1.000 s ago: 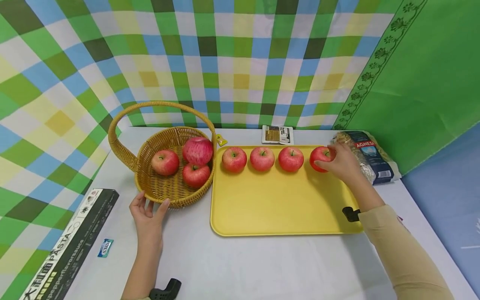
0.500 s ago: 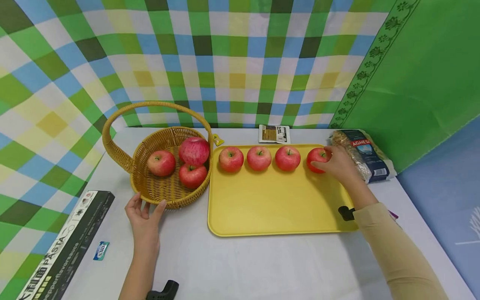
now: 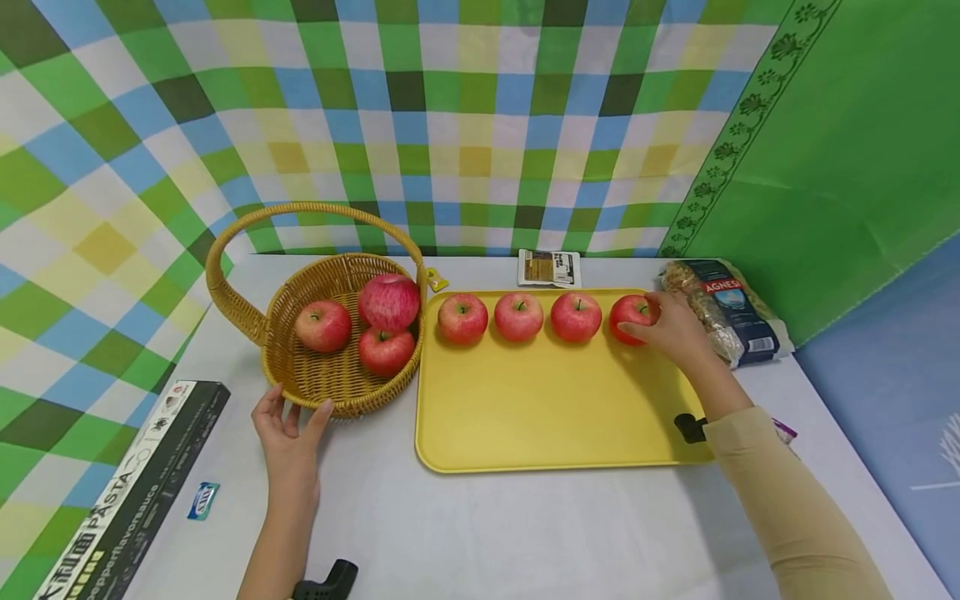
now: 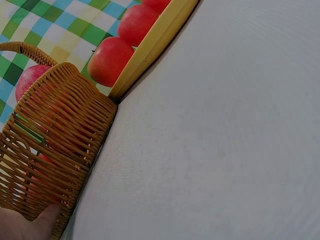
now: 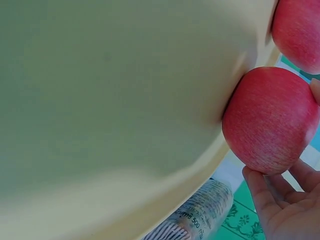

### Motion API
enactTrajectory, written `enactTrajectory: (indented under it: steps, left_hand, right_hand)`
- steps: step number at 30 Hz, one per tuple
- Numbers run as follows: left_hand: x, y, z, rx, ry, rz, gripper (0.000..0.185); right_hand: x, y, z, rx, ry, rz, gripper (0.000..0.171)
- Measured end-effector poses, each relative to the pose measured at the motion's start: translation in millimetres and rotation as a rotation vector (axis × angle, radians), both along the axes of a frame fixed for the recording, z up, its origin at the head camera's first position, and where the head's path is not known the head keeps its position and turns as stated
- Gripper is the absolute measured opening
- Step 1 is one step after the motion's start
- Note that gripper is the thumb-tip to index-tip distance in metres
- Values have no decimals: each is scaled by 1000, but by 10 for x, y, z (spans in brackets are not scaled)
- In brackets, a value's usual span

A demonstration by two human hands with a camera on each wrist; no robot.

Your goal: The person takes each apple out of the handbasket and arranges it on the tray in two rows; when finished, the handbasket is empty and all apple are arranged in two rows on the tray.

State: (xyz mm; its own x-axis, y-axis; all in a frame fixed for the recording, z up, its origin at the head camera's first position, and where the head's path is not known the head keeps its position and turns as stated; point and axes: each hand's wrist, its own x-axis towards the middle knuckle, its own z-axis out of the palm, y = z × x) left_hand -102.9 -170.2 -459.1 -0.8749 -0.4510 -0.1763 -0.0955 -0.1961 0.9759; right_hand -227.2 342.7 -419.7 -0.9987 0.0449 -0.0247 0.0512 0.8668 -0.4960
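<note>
My right hand point(image 3: 675, 329) grips a red apple point(image 5: 270, 120) from its right side, with the thumb in front and fingers behind. This apple stands at the right end of a row on a yellow tray point(image 3: 555, 408), beside another apple point(image 3: 576, 317) and a small gap apart from it. Further left in the row are two more apples point(image 3: 518, 317). At the left, a wicker basket point(image 3: 341, 387) with a tall handle contains three apples point(image 3: 386, 352). My left hand point(image 3: 291, 442) holds the basket's near outer wall; its thumb point(image 4: 47, 220) lies against the weave.
Behind the tray lies a small packet point(image 3: 549, 268), and an Agnesi bag point(image 3: 731, 312) leans near its right back corner. A yellow wrapped sweet point(image 3: 436, 280) is beside the basket. A long pasta box point(image 3: 142, 483) and a small blue packet point(image 3: 203, 501) lie at left.
The right hand has shifted the gripped apple slightly left, toward its neighbour. The left hand has stayed at the basket. Between the two earlier frames, the whole head view shifted a little.
</note>
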Motion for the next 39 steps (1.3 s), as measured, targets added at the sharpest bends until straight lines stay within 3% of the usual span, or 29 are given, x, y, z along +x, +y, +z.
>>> enactTrajectory:
  steps: [12, 39]
  left_hand:
    - [-3, 1, 8, 15, 55, -13, 68]
    - [14, 47, 1, 12, 47, 9, 64]
  right_hand:
    - [16, -4, -27, -14, 1, -13, 90]
    - [28, -153, 25, -46, 25, -17, 94]
